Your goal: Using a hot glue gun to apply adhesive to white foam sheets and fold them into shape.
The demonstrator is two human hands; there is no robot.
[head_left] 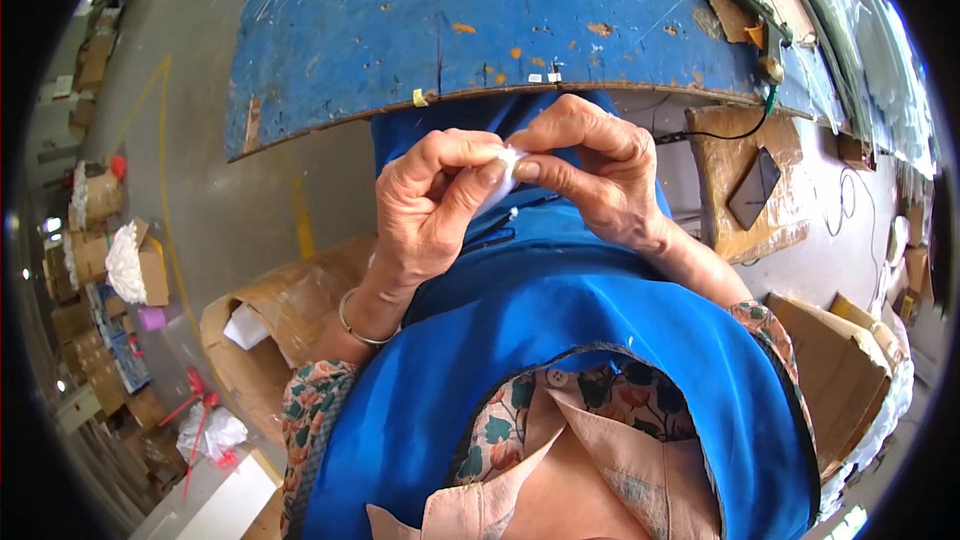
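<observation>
Below the chipped blue tabletop, my left hand and right hand pinch a small white piece; I judge careful fingertip shaping comes next.

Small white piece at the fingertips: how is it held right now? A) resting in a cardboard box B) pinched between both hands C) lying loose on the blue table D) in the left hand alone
B: the small white piece is pinched between the left hand and the right hand, in front of the blue apron.
</observation>
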